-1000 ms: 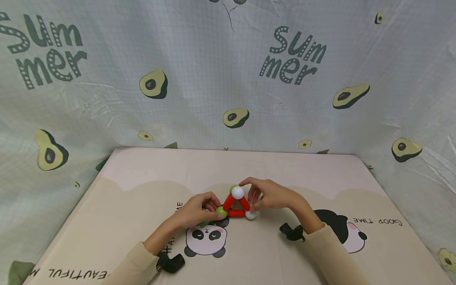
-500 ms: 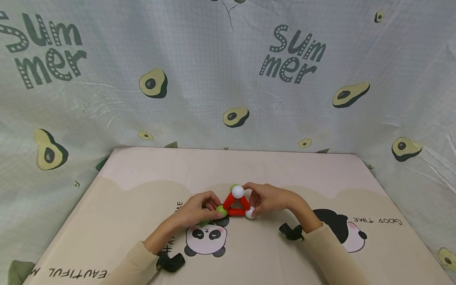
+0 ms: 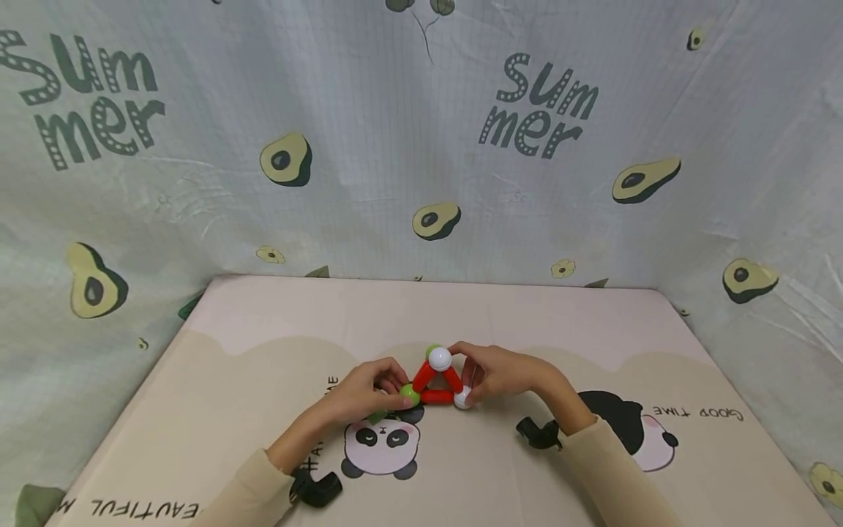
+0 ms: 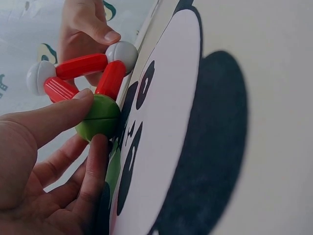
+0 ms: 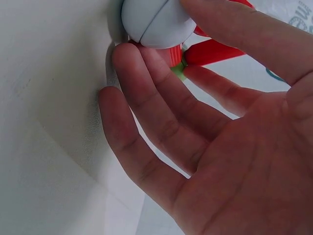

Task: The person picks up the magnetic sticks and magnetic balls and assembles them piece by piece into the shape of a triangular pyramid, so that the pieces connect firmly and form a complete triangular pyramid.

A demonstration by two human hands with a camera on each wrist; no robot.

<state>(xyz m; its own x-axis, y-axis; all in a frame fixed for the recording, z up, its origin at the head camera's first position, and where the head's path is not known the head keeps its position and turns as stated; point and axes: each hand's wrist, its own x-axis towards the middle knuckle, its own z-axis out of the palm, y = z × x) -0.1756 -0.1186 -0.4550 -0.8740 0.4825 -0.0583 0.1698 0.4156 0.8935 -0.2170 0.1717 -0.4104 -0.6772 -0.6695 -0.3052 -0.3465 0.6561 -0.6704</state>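
A toy frame of red rods (image 3: 437, 397) and balls stands on the table mat in front of me. A white ball (image 3: 440, 359) tops it, with a green ball (image 3: 431, 349) partly hidden behind. My left hand (image 3: 369, 388) pinches the lower left green ball (image 4: 100, 117) between thumb and fingers. At the lower right corner, my right hand (image 3: 503, 372) holds the other white ball (image 5: 159, 22), thumb on its near side and fingers beneath. In the head view, the right index finger reaches up near the top white ball.
The mat (image 3: 263, 424) bears a printed panda (image 3: 382, 445) just in front of the frame and another dark printed animal (image 3: 619, 424) to the right. A patterned cloth (image 3: 369, 132) hangs behind the table. Black wrist devices (image 3: 316, 489) sit at both wrists.
My right hand has come slightly lower and its fingers have closed in on the lower right white ball, which shifted slightly left. My left hand has stayed on the green ball.
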